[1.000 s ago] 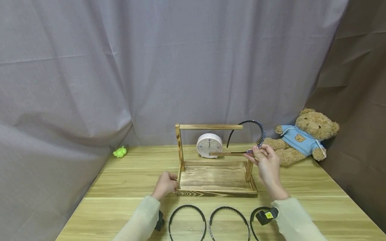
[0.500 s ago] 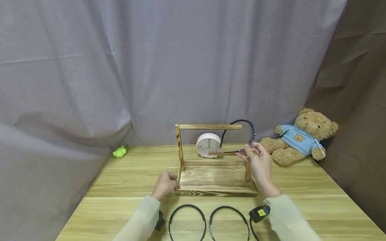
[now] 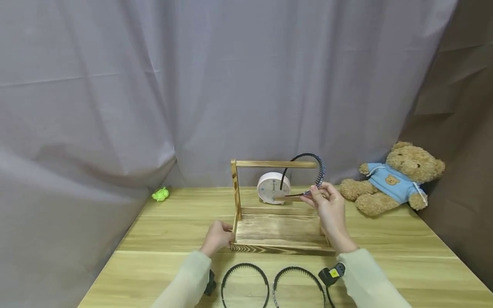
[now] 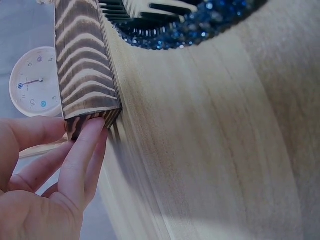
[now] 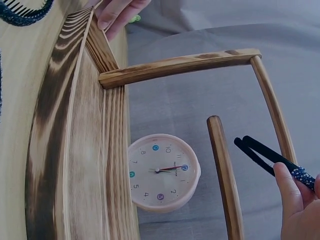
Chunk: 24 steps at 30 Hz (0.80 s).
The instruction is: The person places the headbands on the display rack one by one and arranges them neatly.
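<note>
My right hand [image 3: 333,209] pinches a black toothed headband [image 3: 321,169] with blue glitter, raised at the right of a wooden rack. Its arch overlaps the free right end of the rack's upper bar [image 3: 265,164], and its lower end lies along the shorter lower bar [image 5: 225,185]. Both black tips [image 5: 257,150] point inward between the two bars in the right wrist view. At the tray's left end, my left hand [image 3: 217,237] grips the side wall, thumb and fingers at the corner of the dark-grained tray [image 4: 86,65]. The right wrist hides part of the right post.
Two headbands, one [image 3: 245,265] left and one [image 3: 294,268] right, lie in front of the tray; another is partly hidden by my right wrist. Behind the rack stands a round clock [image 3: 265,188]. A teddy bear [image 3: 396,188] sits back right, a bright green object [image 3: 160,194] back left.
My right hand has moved left with the headband, bringing its arch further across the end of the upper bar. The left hand keeps its grip on the tray. The head view has shifted slightly.
</note>
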{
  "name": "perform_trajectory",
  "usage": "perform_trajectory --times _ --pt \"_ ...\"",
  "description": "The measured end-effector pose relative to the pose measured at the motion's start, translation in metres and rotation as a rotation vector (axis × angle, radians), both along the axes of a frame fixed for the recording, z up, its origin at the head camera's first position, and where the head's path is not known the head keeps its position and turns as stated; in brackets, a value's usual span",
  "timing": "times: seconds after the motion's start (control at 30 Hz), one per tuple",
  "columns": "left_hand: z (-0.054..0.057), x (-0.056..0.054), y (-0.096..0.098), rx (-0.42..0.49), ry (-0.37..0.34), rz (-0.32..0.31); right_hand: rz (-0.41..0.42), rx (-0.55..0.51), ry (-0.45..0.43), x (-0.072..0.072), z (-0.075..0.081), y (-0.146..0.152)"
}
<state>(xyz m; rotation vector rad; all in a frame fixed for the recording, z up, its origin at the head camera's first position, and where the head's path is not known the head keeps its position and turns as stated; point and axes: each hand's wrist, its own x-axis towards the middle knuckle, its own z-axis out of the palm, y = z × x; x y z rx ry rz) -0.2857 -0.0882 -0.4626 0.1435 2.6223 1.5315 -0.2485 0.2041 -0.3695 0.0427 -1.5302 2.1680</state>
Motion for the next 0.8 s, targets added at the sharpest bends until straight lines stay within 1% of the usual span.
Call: perform_trajectory --times 0.07,0.13,0.3,0.57,0.8 --pt "0.000 0.000 0.002 0.007 -0.008 0.008 0.008 0.002 0.002 0.000 0.001 -0.001" --pt "0.001 -0.001 0.002 0.003 0.002 0.011 0.017 0.005 -0.002 -0.001 0.003 -0.003" --pt "0.000 0.000 0.002 -0.011 0.008 0.020 0.022 0.005 -0.036 -0.003 0.002 -0.011" --pt "0.003 0.001 0.001 -0.029 -0.011 0.024 0.039 0.010 -0.052 -0.006 0.001 -0.018" --pt "0.003 0.001 0.001 -0.045 -0.019 0.026 0.046 0.055 -0.067 -0.009 0.000 -0.023"
